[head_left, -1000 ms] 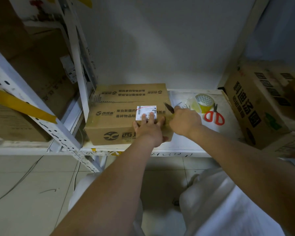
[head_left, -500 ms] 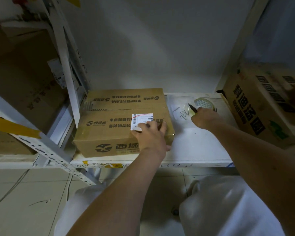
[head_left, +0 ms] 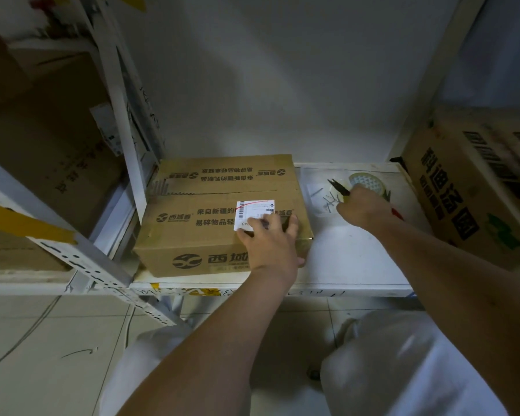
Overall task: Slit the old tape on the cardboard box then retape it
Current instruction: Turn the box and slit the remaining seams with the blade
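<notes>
The cardboard box is plain brown with dark printed characters and a swirl logo, and it bears a white shipping label crossed by a red stroke. The tape roll is pale yellowish (its face shows a dotted grid). The scissors have dark blades and red handles. The shelf is white.

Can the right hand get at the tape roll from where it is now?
Probably yes: the right hand already sits beside the tape roll on the shelf, nothing between them, though it grips scissors.
</notes>
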A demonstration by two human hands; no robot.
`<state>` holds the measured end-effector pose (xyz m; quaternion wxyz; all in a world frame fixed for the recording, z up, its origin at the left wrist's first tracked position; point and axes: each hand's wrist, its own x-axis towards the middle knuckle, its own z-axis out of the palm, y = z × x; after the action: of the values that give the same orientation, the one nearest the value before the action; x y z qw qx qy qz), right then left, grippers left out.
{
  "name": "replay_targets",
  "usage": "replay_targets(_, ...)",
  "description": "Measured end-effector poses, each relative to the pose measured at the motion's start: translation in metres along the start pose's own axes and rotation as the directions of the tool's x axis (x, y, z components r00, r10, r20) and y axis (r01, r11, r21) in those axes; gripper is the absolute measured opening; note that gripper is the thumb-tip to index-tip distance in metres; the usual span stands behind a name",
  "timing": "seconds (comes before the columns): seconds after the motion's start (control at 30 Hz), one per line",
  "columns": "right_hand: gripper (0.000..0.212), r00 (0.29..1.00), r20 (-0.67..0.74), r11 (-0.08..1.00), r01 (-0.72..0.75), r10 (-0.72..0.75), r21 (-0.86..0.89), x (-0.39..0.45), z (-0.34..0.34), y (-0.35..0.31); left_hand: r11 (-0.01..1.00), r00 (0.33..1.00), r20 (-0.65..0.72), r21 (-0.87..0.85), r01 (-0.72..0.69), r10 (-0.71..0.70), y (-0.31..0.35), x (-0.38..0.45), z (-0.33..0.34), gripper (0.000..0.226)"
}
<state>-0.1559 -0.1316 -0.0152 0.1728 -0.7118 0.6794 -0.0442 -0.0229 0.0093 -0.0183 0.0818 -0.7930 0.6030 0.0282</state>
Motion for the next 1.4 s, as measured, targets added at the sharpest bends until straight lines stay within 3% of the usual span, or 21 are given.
replay_targets(0.17, 0.029, 0.975, 0.089, 0.950, 0.174, -0.203, 0.261, -0.007, -0.002, -0.040, 0.967, 0.989, -0.145, -0.255, -0.009, -0.029, -0.013, -0.011, 0.008, 0.063)
replay_targets(0.23, 0.029, 0.958, 0.153, 0.934, 0.190, -0.244, 0.301, -0.015, 0.003, -0.054, 0.909, 0.971, -0.179, -0.410, 0.073, -0.159, -0.020, -0.016, 0.008, 0.050)
replay_targets(0.33, 0.032, 0.949, 0.185, 0.947, 0.206, -0.255, 0.248, -0.025, 0.011, -0.062, 0.684, 0.831, -0.133, -0.645, 0.341, -0.540, -0.037, -0.027, 0.002, 0.044)
replay_targets(0.4, 0.029, 0.954, 0.163, 0.950, 0.212, -0.252, 0.229, -0.031, 0.011, -0.062, 0.521, 0.722, -0.026, -0.711, 0.473, -0.691, -0.054, -0.033, -0.002, 0.053)
replay_targets(0.5, 0.021, 0.956, 0.137, 0.958, 0.235, -0.258, 0.166, -0.043, 0.009, -0.061, 0.312, 0.654, 0.157, -0.781, 0.540, -0.740, -0.076, -0.039, -0.004, 0.059)
replay_targets(0.6, 0.015, 0.955, 0.145, 0.961, 0.237, -0.257, 0.145, -0.061, 0.008, -0.060, 0.173, 0.701, 0.255, -0.862, 0.477, -0.666, -0.084, -0.038, -0.003, 0.054)
replay_targets(0.8, 0.013, 0.900, 0.281, 0.941, 0.299, -0.334, 0.161, -0.103, 0.019, -0.070, 0.226, 0.796, 0.211, -0.890, 0.396, -0.567, -0.093, -0.024, -0.007, 0.047)
replay_targets(0.97, 0.010, 0.787, 0.460, 0.876, 0.201, -0.411, 0.439, -0.118, 0.010, -0.084, 0.260, 0.790, 0.180, -0.882, 0.394, -0.586, -0.099, -0.023, -0.013, 0.043)
replay_targets(1.07, 0.027, 0.893, 0.273, 0.871, 0.215, -0.359, 0.441, -0.096, 0.005, -0.082, 0.274, 0.781, 0.227, -0.849, 0.451, -0.582, -0.093, -0.025, -0.011, 0.050)
replay_targets(1.13, 0.034, 0.968, 0.104, 0.917, 0.177, -0.227, 0.357, -0.074, 0.001, -0.076, 0.287, 0.778, 0.258, -0.826, 0.485, -0.574, -0.086, -0.028, -0.009, 0.061)
replay_targets(1.2, 0.032, 0.994, 0.026, 0.938, 0.091, -0.106, 0.334, -0.047, -0.001, -0.068, 0.330, 0.789, 0.260, -0.802, 0.498, -0.557, -0.076, -0.029, -0.006, 0.080)
replay_targets(1.3, 0.038, 0.990, 0.137, 0.888, -0.028, -0.040, 0.459, -0.022, -0.005, -0.059, 0.513, 0.862, 0.250, -0.718, 0.470, -0.440, -0.054, -0.034, -0.008, 0.118)
replay_targets(1.4, 0.033, 0.953, 0.289, 0.852, -0.079, -0.088, 0.518, -0.014, -0.004, -0.056, 0.670, 0.894, 0.314, -0.592, 0.447, -0.319, -0.040, -0.033, -0.013, 0.121)
